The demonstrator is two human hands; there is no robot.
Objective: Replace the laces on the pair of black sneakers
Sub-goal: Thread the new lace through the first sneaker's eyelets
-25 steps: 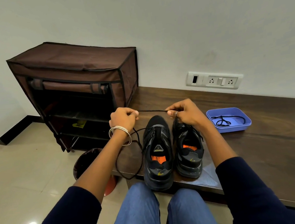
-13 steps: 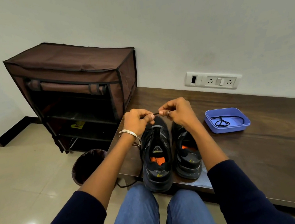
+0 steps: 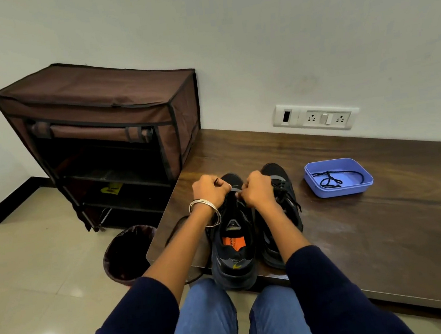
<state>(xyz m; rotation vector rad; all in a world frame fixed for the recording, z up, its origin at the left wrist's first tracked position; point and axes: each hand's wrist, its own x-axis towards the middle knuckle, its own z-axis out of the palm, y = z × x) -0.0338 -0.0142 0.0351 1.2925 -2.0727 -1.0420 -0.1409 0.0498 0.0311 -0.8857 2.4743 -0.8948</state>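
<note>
Left sneaker (image 3: 233, 250) stood on the wooden bench (image 3: 371, 221), heel toward the person, orange insole label showing. Both hands worked over its forefoot: left hand (image 3: 211, 191) and right hand (image 3: 256, 190) each curled, close together, pinching a black lace (image 3: 233, 190) between them. Only a short bit of lace showed between the knuckles; which eyelet it was at could not be told. A slack loop of the same lace hung off the bench edge just left of this sneaker, below the left wrist with its bangles (image 3: 205, 212).

Right sneaker (image 3: 284, 209) touched the left sneaker on its right side, already laced across the tongue as far as visible.

Further right of the sneakers, well apart, a blue tray (image 3: 364, 186) held another black lace (image 3: 331, 180), loosely coiled. Left of the sneakers, off the bench end: a dark bin (image 3: 126, 255) on the floor, and beyond it a brown fabric shoe rack (image 3: 104, 119) with its front flap rolled up. Wall sockets (image 3: 315, 116) behind the bench.

Judged step: threading or evening the lace at the toe end. Risks: uneven ends if one hand pulled harder; dangling loop catching the bench corner or a knee and dragging the lace back out; sneaker sliding toward the edge, since neither hand braced it
</note>
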